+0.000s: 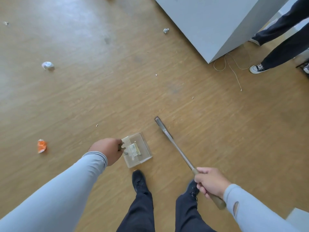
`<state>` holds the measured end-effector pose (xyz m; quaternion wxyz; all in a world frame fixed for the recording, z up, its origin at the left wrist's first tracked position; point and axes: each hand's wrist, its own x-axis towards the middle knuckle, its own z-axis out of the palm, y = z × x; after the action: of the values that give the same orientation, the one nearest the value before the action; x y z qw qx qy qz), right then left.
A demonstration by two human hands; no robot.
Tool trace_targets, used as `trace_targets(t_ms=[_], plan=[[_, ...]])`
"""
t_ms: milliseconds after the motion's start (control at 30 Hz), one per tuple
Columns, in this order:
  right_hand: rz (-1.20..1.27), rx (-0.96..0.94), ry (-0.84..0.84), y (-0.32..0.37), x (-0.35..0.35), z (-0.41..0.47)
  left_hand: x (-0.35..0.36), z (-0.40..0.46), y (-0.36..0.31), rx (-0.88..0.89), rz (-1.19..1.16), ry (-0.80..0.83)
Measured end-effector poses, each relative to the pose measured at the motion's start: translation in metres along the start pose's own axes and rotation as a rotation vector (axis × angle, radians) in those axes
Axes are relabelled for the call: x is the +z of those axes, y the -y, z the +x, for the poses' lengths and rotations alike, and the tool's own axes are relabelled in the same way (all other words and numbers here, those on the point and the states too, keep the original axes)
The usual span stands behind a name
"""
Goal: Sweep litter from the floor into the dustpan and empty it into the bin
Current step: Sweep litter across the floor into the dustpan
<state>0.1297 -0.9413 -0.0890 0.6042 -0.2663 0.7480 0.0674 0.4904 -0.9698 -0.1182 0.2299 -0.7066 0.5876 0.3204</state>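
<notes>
The head view looked down on a wooden floor [117, 84]. The left hand [107, 150] was closed around the top of the dustpan's upright handle, and the clear dustpan [138, 150] sat on the floor just ahead of the person's left shoe, with a pale scrap apparently lying in it. The right hand [211, 183] was clenched on the broom [177, 151] near the handle's end; its dark head rested on the floor just right of the pan, apart from it. Litter lay well apart to the left and beyond: an orange wrapper [41, 146], a white wad [48, 65], a small crumpled ball [165, 30] near a grey cabinet [217, 22], and tiny specks between. No bin was in view. To sweep well, the pan would likely need carrying towards the wrapper, its lip pressed flat to the floor, with short, low strokes drawing litter in so nothing skips past. Another person's legs stood at upper right beside a loose cord [234, 71].
</notes>
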Motion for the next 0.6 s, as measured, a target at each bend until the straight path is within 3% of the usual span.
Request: trace_targets(t_ms=[233,400,600], plan=[[-0.048,0.023,0.12,0.021,0.059,0.004,0.004,0.002,0.005,0.015,-0.011,-0.007],[0.154,0.066,0.179,0.028,0.004,-0.022,-0.003,-0.008,0.013,0.035,-0.037,-0.004],[0.149,-0.027,0.024,0.04,-0.059,-0.038,-0.038,-0.014,0.007,0.054,-0.111,-0.099]])
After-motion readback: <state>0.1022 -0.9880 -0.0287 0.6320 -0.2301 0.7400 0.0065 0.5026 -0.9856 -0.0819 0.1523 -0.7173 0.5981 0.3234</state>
